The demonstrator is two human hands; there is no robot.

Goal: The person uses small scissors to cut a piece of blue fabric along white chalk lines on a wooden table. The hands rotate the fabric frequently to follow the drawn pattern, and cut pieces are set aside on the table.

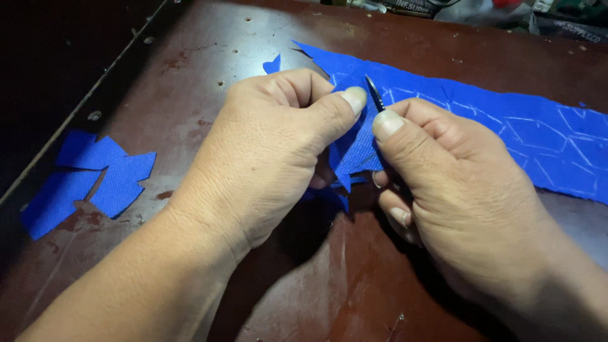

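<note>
My left hand point(266, 152) pinches a small blue woven fabric piece point(356, 152) | my right hand point(456, 183) holds a thin metal blade point(374, 93) against it | long blue marked fabric strip point(506, 126) behind | cut blue fabric scraps point(88, 177) at left on dark red-brown surface point(316, 285)

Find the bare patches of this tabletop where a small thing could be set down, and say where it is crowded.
Bare: near edge between the forearms; far left corner of the table. Crowded: left hand, right hand, blade, blue strip, cut pieces.
</note>
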